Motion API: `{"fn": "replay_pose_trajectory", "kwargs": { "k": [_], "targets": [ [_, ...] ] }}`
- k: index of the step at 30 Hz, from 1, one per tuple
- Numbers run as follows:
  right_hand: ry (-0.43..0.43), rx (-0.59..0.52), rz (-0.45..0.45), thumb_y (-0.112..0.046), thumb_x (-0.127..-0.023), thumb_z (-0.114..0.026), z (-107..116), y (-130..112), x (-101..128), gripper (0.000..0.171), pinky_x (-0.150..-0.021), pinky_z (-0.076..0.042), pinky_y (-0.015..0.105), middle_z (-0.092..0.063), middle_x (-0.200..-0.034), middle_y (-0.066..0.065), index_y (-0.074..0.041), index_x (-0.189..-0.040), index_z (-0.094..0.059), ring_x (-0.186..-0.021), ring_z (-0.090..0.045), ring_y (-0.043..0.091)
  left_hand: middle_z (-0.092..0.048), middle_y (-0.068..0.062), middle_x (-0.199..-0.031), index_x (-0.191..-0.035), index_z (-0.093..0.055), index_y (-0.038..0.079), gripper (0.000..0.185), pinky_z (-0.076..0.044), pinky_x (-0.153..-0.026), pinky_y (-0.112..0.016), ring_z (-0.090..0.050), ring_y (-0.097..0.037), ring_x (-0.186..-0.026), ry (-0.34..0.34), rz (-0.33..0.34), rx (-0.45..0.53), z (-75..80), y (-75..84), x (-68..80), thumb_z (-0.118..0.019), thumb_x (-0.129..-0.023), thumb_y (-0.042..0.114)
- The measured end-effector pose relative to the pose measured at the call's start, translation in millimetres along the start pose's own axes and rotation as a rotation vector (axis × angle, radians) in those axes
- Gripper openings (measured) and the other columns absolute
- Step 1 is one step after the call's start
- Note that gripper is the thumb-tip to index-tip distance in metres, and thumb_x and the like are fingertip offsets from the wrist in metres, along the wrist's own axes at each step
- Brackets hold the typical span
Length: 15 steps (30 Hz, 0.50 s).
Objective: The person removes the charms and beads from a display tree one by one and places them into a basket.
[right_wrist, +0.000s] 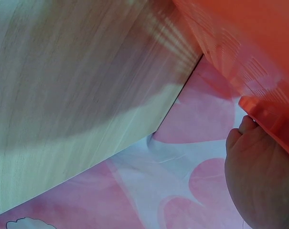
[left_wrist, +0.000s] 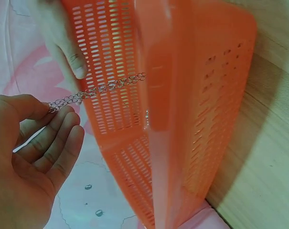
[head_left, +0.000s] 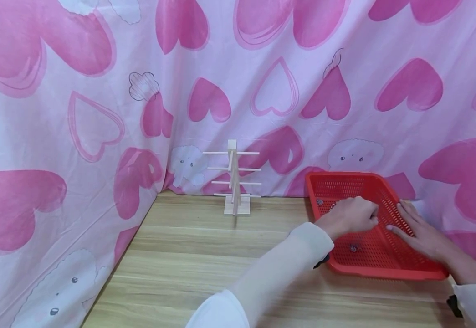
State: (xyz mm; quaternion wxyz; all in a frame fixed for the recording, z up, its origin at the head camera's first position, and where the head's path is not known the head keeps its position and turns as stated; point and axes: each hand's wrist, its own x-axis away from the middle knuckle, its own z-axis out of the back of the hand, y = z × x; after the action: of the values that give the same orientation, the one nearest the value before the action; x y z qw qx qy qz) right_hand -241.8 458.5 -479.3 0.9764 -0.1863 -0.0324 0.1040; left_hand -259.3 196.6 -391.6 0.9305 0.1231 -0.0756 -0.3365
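My left hand point(head_left: 350, 216) is over the red plastic basket point(head_left: 389, 273). In the left wrist view, its thumb and index finger pinch one end of a thin silver metal chain point(left_wrist: 111, 86), while the other fingers stay loosely bent. The doubled chain stretches toward the basket's rim. My right hand point(head_left: 422, 234) grips the basket's right side, thumb on the inside and fingers on the outside of the rim. Part of that hand point(right_wrist: 263, 181) shows in the right wrist view, right at the rim. A small silver heap point(head_left: 354, 247) lies on the basket floor.
A pale wooden stand point(head_left: 232, 180) with several tiers of thin horizontal rods stands left of the basket, near the table's back edge. Pink heart-patterned cloth point(head_left: 209, 100) hangs behind and along the sides of the wood-grain table point(head_left: 188, 255). More silver pieces point(head_left: 319, 202) lie at the basket's far left.
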Motion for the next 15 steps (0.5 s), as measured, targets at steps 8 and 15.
{"fn": "replay_pose_trajectory", "kwargs": {
  "k": [8,15],
  "targets": [
    [0.024,-0.010,0.027,-0.049,-0.109,-0.054,-2,1,1,0.095,-0.097,-0.028,0.094,0.018,-0.175,0.026,-0.002,-0.169,0.002,-0.156,0.001,0.065,-0.061,0.013,-0.075,-0.089,-0.063,0.031,0.017,-0.046,-0.068,-0.010,-0.056,0.002,-0.068,-0.033,0.007,-0.043,-12.8,-3.3,0.3,-0.067,-0.105,0.037],
    [0.026,0.002,0.014,-0.050,-0.108,-0.053,-2,1,1,0.095,-0.098,-0.027,0.094,0.018,-0.175,0.027,-0.002,-0.169,0.003,-0.154,-0.003,0.068,-0.061,0.017,-0.079,-0.096,-0.063,0.035,0.010,-0.047,-0.072,-0.010,-0.058,0.003,-0.072,-0.054,0.031,-0.015,-25.6,-9.7,1.1,-0.069,-0.104,0.038]
  ]
}}
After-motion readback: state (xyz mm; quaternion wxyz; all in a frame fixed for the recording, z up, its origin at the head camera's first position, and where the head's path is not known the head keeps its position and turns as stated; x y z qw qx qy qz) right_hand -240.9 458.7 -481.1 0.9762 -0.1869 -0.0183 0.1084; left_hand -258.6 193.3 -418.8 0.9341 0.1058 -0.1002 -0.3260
